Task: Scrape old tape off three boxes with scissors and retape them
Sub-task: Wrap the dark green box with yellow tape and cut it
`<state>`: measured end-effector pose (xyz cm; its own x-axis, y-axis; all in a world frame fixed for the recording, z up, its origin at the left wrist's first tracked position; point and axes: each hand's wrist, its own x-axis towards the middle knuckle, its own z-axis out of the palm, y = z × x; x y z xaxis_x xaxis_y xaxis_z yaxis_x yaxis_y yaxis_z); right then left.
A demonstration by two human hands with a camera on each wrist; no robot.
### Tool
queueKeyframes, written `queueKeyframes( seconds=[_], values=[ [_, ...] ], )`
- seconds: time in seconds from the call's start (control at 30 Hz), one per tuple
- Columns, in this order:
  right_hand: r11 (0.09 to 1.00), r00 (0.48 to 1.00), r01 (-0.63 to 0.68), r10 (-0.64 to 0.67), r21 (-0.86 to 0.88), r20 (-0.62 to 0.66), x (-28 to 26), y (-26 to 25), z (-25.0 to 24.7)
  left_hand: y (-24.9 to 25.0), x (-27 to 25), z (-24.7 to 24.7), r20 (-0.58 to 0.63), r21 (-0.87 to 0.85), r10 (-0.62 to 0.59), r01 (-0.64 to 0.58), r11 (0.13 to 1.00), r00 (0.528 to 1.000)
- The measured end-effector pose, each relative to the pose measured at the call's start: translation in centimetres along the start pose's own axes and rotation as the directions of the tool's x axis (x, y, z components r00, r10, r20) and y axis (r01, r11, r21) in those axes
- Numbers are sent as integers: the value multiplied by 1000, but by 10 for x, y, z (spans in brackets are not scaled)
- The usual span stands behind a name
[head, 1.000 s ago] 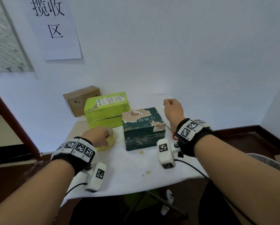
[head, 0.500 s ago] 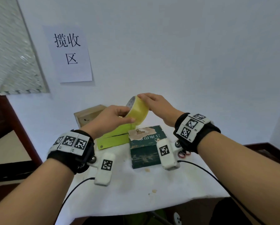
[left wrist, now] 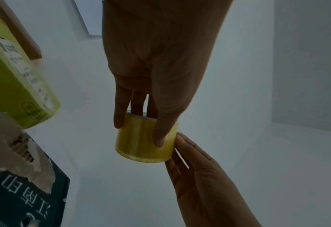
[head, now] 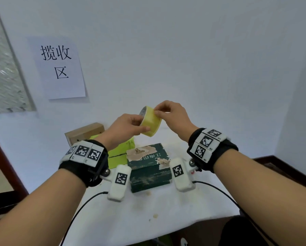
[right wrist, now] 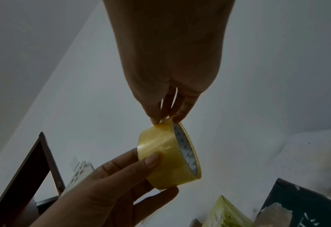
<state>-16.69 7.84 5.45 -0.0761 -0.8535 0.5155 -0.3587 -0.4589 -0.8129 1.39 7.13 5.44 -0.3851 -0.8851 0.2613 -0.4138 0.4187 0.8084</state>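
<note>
A yellow tape roll [head: 151,122] is held in the air above the boxes, in front of the wall. My left hand [head: 143,124] grips it from the left, thumb on the outer face and fingers through the core. My right hand [head: 156,111] pinches the roll's outer layer at its top edge with thumb and fingertips [right wrist: 156,120]. Seen from the left wrist, the tape roll [left wrist: 141,145] has my left fingers [left wrist: 159,138] lying across it. Below stands a dark green box [head: 148,170] with torn patches on top. I cannot make out the scissors.
A lime green box [head: 121,151] and a brown cardboard box [head: 83,134] stand behind the dark one, on a table covered with white cloth [head: 166,219]. Small scraps lie on the cloth. A paper sign [head: 60,68] hangs on the wall.
The left hand lifted the tape roll off the table. The right hand left the side of the dark green box and came up to pinch the roll's edge.
</note>
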Motion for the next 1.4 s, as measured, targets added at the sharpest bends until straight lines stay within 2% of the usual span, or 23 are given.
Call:
queueKeyframes(
  seconds=[0.13,0.2,0.23,0.3,0.33,0.37,0.43,0.53,0.77,0.9,1.03,1.17,1.27,1.33,1.4],
  values=[
    [1000,998,4,-3,5,-66,-1,4,-1,1,3,10,81,-32,-4,7,999,997],
    [1000,995,-12,11,-8,-104,-3,8,0,1,5,13,97,31,-28,25,999,995],
    [1000,994,-26,24,-15,-111,-4,10,0,2,7,14,47,97,-27,22,995,999],
    [998,995,-47,44,-36,-93,-7,14,-2,4,14,12,-141,222,39,-7,975,989],
    [997,996,-54,50,-49,-75,-8,15,-3,6,16,12,-211,239,84,-32,970,974],
    [996,997,-55,51,-65,-59,-9,17,-4,7,19,13,-227,221,119,-68,973,967],
    [994,999,-35,30,-106,-43,-10,18,-6,10,23,19,-150,162,159,-134,978,976],
    [984,999,-6,-4,-178,-52,-10,22,-8,14,27,33,-56,167,172,-161,973,983],
    [968,998,-7,-10,-251,-65,-11,29,-14,13,41,50,-134,177,81,-56,983,988],
    [984,997,-27,14,-175,-73,-17,37,-15,13,43,54,-114,151,50,-32,988,992],
    [980,986,-164,160,-113,-41,-23,40,-24,10,44,56,-101,107,7,4,994,995],
    [942,940,-304,320,-140,117,-26,42,-28,3,44,60,-142,-44,-29,23,999,989],
    [963,958,-245,258,-112,124,-32,44,-27,1,44,62,-69,-162,-76,64,985,995],
    [971,971,-214,223,-105,85,-34,43,-29,-1,43,63,-17,-177,-79,75,981,997],
    [969,975,-204,214,-136,64,-35,42,-31,-1,43,65,-17,-167,-65,61,984,998]
  ],
)
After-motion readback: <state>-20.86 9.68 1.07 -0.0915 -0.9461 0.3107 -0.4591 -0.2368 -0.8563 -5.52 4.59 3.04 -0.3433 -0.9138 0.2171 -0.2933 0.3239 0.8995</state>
